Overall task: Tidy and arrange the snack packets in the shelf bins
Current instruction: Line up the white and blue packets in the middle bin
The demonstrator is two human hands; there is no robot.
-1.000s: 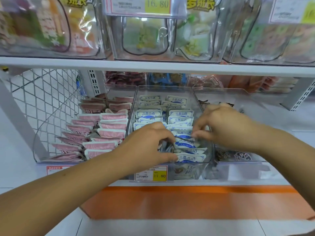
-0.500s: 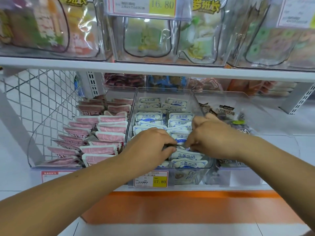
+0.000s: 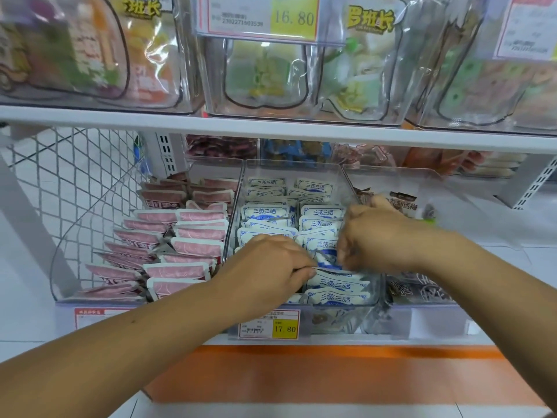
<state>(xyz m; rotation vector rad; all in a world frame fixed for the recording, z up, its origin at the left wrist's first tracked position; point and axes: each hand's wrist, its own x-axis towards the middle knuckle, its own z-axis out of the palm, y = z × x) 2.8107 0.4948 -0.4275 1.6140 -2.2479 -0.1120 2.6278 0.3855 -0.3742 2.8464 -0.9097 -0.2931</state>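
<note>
Pinching white-blue pkts [image 3: 327, 257] in mid bin [image 3: 291, 169], left hand [image 3: 268, 267] + right hand [image 3: 373, 236]

We cannot see the fingertips of our left hand [image 3: 268, 267] or right hand [image 3: 376, 236]. They curl down among the white-and-blue foil snack packets [image 3: 334, 283], so we cannot tell whether either pinches one. The clear plastic upper bins [image 3: 271, 111] are blurred and cut off at the top edge. The yellow-and-white price label [image 3: 269, 325] has print too small to read.
</note>
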